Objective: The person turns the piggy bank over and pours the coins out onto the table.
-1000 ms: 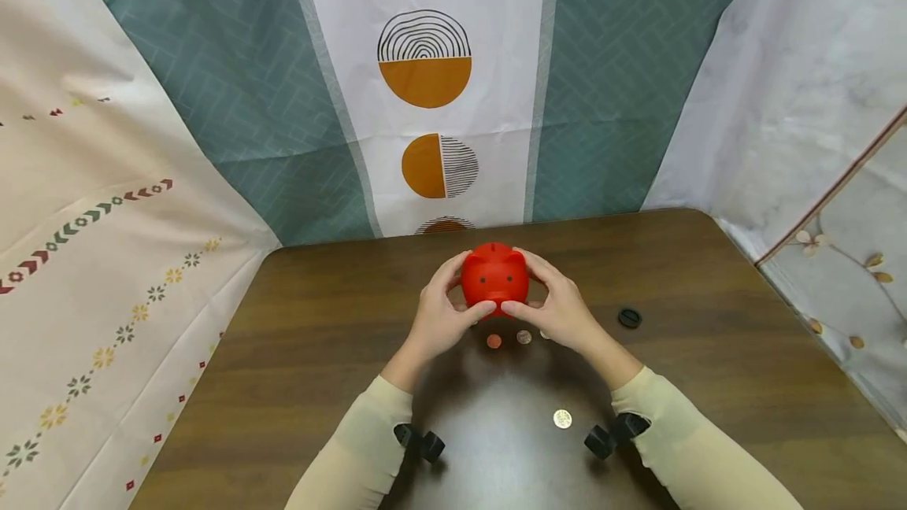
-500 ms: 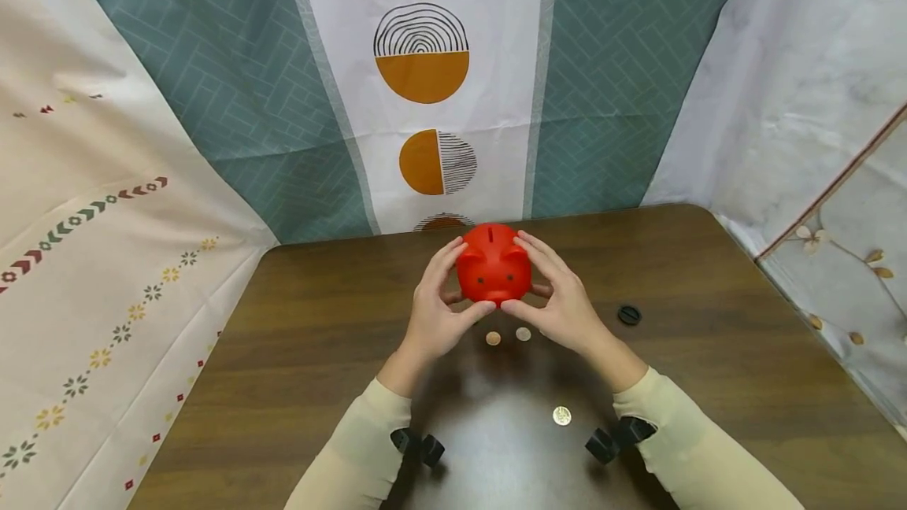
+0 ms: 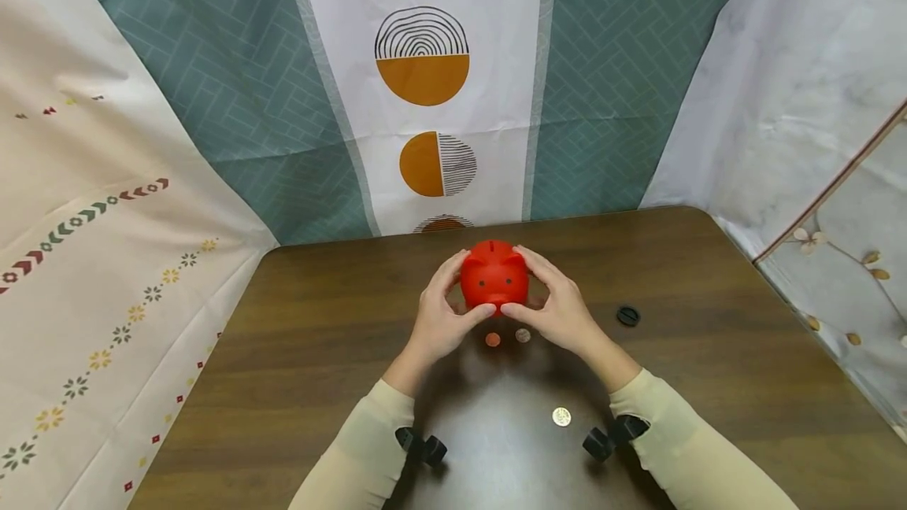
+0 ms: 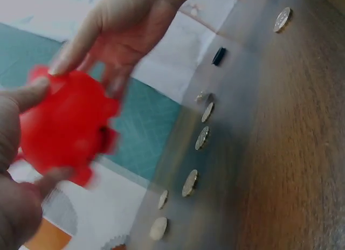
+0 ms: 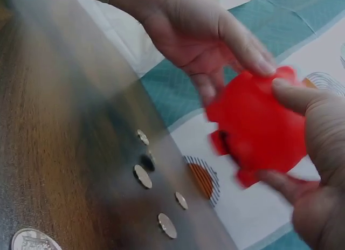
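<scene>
Both hands hold a red piggy bank point(image 3: 494, 278) above the table, its snout towards me and its coin slot on top. My left hand point(image 3: 438, 319) grips its left side and my right hand point(image 3: 558, 312) its right side, thumbs together under the snout. A dark opening shows on its underside in both wrist views, where the bank point(image 4: 67, 126) is blurred. Below it lie a copper coin point(image 3: 492, 340) and a silver coin point(image 3: 523, 335). The wrist views show several coins under the bank, such as one coin point(image 4: 190, 182) and another coin point(image 5: 167, 226).
A black round plug point(image 3: 627, 315) lies on the brown wooden table point(image 3: 319, 384), right of the hands. Nearer to me, between the forearms, is a gold-coloured coin point(image 3: 561, 416). Patterned cloths point(image 3: 602, 101) hang behind and beside the table.
The piggy bank rose and tipped its slot towards me half a second ago. Now it is lower again and tilted back, about as it was one second ago. Both hands kept their hold.
</scene>
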### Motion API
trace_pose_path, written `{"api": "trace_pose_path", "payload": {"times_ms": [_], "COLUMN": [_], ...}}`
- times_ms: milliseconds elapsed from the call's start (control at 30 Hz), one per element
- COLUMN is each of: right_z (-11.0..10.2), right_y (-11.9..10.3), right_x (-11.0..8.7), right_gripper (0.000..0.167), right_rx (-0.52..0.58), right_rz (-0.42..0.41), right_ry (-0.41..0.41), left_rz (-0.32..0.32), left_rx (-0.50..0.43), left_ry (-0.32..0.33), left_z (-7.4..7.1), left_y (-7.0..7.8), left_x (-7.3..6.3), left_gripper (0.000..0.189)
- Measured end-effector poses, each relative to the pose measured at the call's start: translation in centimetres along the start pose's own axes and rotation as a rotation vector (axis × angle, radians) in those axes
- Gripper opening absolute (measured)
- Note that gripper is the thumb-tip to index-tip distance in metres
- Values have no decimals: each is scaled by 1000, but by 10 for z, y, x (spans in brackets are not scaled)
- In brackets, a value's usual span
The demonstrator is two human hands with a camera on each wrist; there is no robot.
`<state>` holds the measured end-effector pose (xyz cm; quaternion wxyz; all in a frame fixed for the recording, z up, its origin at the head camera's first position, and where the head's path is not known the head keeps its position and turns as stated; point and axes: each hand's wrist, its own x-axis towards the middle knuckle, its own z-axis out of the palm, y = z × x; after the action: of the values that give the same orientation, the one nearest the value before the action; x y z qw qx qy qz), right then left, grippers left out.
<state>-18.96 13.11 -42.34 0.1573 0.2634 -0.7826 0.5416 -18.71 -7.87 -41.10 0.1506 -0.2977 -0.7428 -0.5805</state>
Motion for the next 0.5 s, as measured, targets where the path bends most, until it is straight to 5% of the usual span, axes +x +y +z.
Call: {"api": "trace_pose_path", "payload": {"times_ms": [100, 167, 333, 500], "right_z": [-3, -3, 0, 3], "right_y": [-5, -1, 9, 10], "right_x": [1, 3, 5, -1], "right_gripper": [88, 88, 80, 81], "right_rx": [-64, -78, -15, -6], "right_rz": [-201, -225, 96, 179], "right_ry": [54, 63, -23, -37], "left_rz": [162, 168, -134, -195], "left_rx": [25, 16, -27, -29], "left_ry": [40, 45, -40, -70], "left_z": [2, 3, 0, 0], "left_y": [-3, -3, 13, 13], "left_x": [1, 4, 8, 5], "left_gripper": [79, 79, 74, 75]}}
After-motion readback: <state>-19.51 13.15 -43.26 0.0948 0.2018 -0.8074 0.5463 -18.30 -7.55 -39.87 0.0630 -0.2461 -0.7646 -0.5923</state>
